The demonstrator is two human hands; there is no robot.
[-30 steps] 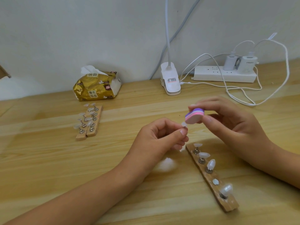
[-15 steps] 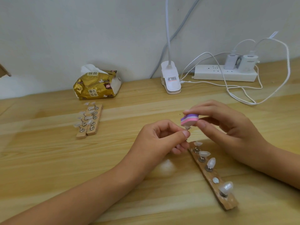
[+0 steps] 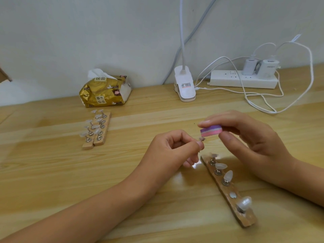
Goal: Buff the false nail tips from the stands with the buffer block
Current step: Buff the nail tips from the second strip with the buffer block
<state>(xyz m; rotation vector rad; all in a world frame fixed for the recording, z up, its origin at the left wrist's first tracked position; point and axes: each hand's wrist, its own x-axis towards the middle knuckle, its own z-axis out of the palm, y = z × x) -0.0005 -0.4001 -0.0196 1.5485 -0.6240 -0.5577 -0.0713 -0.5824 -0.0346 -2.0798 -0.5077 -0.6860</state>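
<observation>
My left hand [image 3: 172, 148] pinches a small false nail tip [image 3: 201, 139] on its holder between thumb and forefinger. My right hand [image 3: 245, 137] grips a purple and pink buffer block [image 3: 211, 130] just above and to the right of the tip, almost touching it. Below both hands lies a wooden stand [image 3: 228, 190] with several pale nail tips on metal pegs and one bare peg spot. Two more wooden stands [image 3: 96, 130] with several tips lie side by side at the left.
A gold tissue pack [image 3: 105, 92] sits at the back left. A white clip lamp base [image 3: 185, 86] and a white power strip [image 3: 243, 79] with chargers and loose white cables [image 3: 263, 106] stand along the wall.
The buffer block went down to the left over the tip and has now shifted back up and to the right; my left hand keeps pinching the tip in about the same place.
</observation>
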